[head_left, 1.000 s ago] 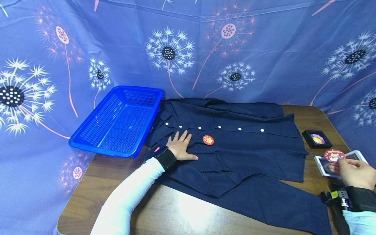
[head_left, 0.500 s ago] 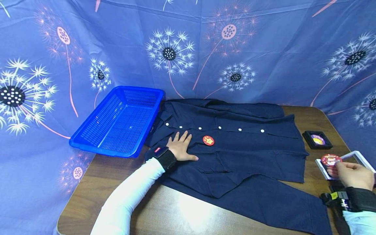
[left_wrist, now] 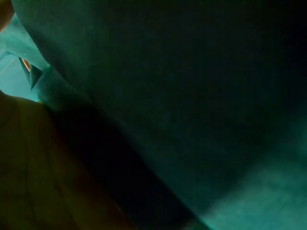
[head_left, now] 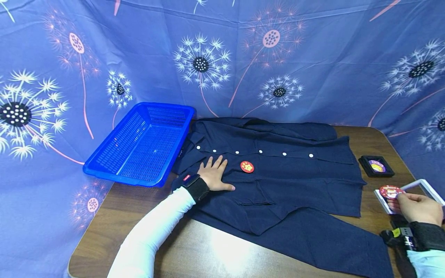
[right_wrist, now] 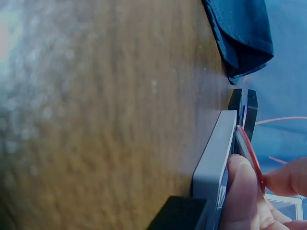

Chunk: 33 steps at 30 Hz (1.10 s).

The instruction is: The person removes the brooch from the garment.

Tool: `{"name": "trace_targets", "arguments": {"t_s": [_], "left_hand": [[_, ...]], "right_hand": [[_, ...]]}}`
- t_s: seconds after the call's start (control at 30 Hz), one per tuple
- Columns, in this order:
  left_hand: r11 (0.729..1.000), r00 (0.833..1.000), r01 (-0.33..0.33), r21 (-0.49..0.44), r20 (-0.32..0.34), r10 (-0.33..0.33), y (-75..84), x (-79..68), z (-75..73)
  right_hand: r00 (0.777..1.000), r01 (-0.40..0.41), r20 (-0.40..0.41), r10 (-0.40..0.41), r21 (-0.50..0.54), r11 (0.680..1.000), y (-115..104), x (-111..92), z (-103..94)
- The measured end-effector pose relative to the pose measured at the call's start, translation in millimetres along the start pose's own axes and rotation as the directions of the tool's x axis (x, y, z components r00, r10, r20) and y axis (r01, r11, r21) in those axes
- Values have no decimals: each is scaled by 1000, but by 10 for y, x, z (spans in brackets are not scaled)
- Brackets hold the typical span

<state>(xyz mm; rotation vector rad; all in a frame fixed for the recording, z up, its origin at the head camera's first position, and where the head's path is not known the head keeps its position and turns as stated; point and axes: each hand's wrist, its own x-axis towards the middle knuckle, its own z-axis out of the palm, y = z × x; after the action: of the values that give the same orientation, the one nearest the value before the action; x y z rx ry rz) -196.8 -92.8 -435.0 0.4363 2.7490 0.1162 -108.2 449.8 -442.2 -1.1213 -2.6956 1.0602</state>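
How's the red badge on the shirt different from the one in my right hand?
The shirt badge lies on the dark shirt, while the held badge is pinched in your right hand. The shirt badge shows a yellow star shape; the held badge has a mostly white figure, partly covered by your fingers. Both are round and red.

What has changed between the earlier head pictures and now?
The right hand moved the round red printed badge it pinches slightly left and nearer the person; the white-rimmed rectangular case nearby seems slightly shifted too. Nothing was let go. The left hand still rests spread on the dark navy cloth shirt.
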Motion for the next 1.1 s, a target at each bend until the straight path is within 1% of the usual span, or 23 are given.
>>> {"name": "trace_targets", "arguments": {"t_s": [0.07, 0.13, 0.23, 0.3, 0.33, 0.37, 0.53, 0.6, 0.73, 0.87, 1.0, 1.1], "left_hand": [[1000, 1000, 0, 2, 2, 0, -2, 1, 3], [1000, 1000, 0, 7, 6, 0, -4, 3, 4], [1000, 1000, -2, 3, -2, 2, -5, 3, 5], [1000, 1000, -5, 3, -5, 5, -4, 2, 5], [1000, 1000, -5, 4, -5, 5, -4, 2, 4], [1000, 1000, -6, 5, -5, 6, -4, 2, 3], [1000, 1000, -4, 9, 0, 4, -4, 8, 7], [1000, 1000, -3, 9, 0, 3, -4, 12, 10], [1000, 1000, -1, 15, 3, 1, -7, 20, 15], [1000, 1000, -4, 16, -2, 4, -9, 21, 17], [1000, 1000, -3, 15, -5, 3, -13, 24, 22], [1000, 1000, -3, 13, -5, 3, -15, 27, 23]], "right_hand": [[1000, 4, 0, -4, 7, 1000, -5, -6, 11], [1000, 12, 28, -14, 68, 998, -9, -12, 24], [999, 17, 46, -23, 125, 992, -6, -18, 33], [999, 26, 36, -31, 126, 992, 6, -23, 32], [999, 39, 7, -40, 97, 995, 7, -26, 28], [999, 48, -4, -48, 95, 994, 15, -29, 30], [997, 77, -37, -73, 106, 991, 34, -56, 47], [996, 82, -29, -79, 135, 987, 43, -68, 58], [995, 99, -36, -97, 90, 991, 41, -75, 52], [996, 83, -25, -84, -34, 996, 27, -61, 22], [996, 65, -47, -74, -166, 984, -12, -61, 3], [994, 73, -64, -87, -204, 976, -38, -85, 9]]}}
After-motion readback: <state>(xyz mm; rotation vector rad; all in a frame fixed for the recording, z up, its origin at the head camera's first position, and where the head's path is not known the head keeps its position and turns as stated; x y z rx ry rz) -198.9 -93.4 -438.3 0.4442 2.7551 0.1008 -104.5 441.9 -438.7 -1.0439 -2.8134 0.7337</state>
